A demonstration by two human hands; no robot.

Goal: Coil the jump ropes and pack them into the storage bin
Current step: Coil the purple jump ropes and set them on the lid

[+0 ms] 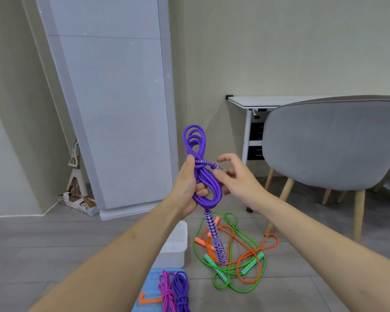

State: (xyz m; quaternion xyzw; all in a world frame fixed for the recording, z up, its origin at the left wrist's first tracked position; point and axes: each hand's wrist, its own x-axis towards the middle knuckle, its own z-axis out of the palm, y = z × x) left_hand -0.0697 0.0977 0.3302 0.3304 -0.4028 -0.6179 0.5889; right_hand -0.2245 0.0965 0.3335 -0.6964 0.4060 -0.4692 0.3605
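Panel: a tall pale panel (113,104) leans against the wall at the left, its foot on the floor.
Chair: a grey shell chair (333,149) on wooden legs stands at the right, close beside the loose ropes on the floor.
Bench: a white bench (268,102) with dark drawers stands behind the chair, against the wall.
Storage bin: a white storage bin (175,246) sits on the floor just left of the loose ropes, partly hidden by the left forearm.
Blue lid: a blue lid (154,282) lies at the bottom edge, carrying two bundled ropes, one pink (166,291) and one purple (181,291), with an orange clip (149,299) beside them.
Loose ropes: a green rope (241,287) and an orange rope (252,251) lie tangled together on the floor, their patterned handles pointing different ways.
Purple jump rope: the purple jump rope (203,176) is held up in the air above the floor ropes, coiled into long loops whose axis runs near upright; the loop ends point up, and one checked handle (214,237) hangs straight down, tip toward the floor. The second handle lies crosswise over the middle of the coil, pointing right.
Left hand: the left hand (188,188) grips the coil at its middle, fingers curled round the strands.
Right hand: the right hand (236,176) is beside the coil with fingers spread and relaxed, fingertips near the crosswise handle; I cannot tell whether they touch it.
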